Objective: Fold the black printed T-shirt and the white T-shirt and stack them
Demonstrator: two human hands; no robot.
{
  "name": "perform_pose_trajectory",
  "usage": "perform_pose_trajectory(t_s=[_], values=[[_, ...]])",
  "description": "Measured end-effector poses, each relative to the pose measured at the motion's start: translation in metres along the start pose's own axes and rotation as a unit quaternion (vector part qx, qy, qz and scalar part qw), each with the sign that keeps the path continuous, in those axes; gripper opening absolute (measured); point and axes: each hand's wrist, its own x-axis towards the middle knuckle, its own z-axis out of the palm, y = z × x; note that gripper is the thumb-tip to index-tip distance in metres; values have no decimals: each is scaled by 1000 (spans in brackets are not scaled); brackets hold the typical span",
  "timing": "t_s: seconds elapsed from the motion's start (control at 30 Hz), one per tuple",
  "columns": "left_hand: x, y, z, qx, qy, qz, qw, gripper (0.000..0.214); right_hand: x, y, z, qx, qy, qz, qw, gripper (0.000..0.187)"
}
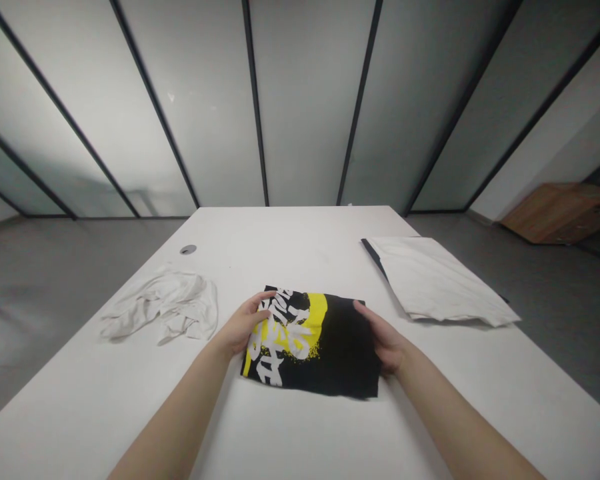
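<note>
A folded black T-shirt [347, 347] with a yellow and white print lies between my hands, near the middle of the white table. My left hand [245, 323] grips its left side, thumb on top and the other fingers partly hidden at the edge. At the opposite side, my right hand [383, 337] is closed on the edge, with its thumb near the upper right corner and its other fingers out of sight beneath the cloth. Whether the cloth rests fully on the table or is slightly raised, I cannot tell.
A crumpled white garment [175, 303] lies on the left of the white table [290, 247]. Flat folded white cloth [435, 280] sits at the right, over something dark. Behind it all stands a frosted glass wall [305, 100]; a wooden cabinet [560, 213] is at far right.
</note>
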Motion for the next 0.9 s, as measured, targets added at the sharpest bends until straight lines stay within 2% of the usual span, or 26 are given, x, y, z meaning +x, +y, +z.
perform_pose_trajectory(t_s=[0.07,0.17,0.27,0.33,0.4,0.47,0.57,0.67,0.73,0.83,0.9], values=[[0,2,-4,-1,-7,-16,1000,70,3,4,3,-2,25,11,1000,32],[0,4,-7,-4,8,-17,1000,71,8,6,4,-13,61,-14,998,34],[0,6,-9,-12,19,6,1000,68,13,8,4,-1,22,-39,999,47],[0,6,-10,-15,14,11,1000,68,16,11,5,7,-29,-1,1000,55],[0,6,-12,-15,5,3,1000,69,19,14,9,4,-60,60,996,52],[2,6,-15,-16,0,-9,1000,70,21,17,15,-3,-61,87,994,45],[5,5,-19,-28,13,-13,999,64,23,14,24,-3,-50,66,997,45],[7,6,-20,-44,21,0,999,50,24,-4,30,-12,-48,3,999,48],[7,6,-19,-43,17,-1,999,45,24,-28,33,-38,-33,-73,996,46],[5,8,-15,-28,25,-8,999,44,23,-83,41,-64,15,-221,973,38],[4,10,-13,-23,31,-8,999,45,21,-129,49,-42,66,-327,942,29]])
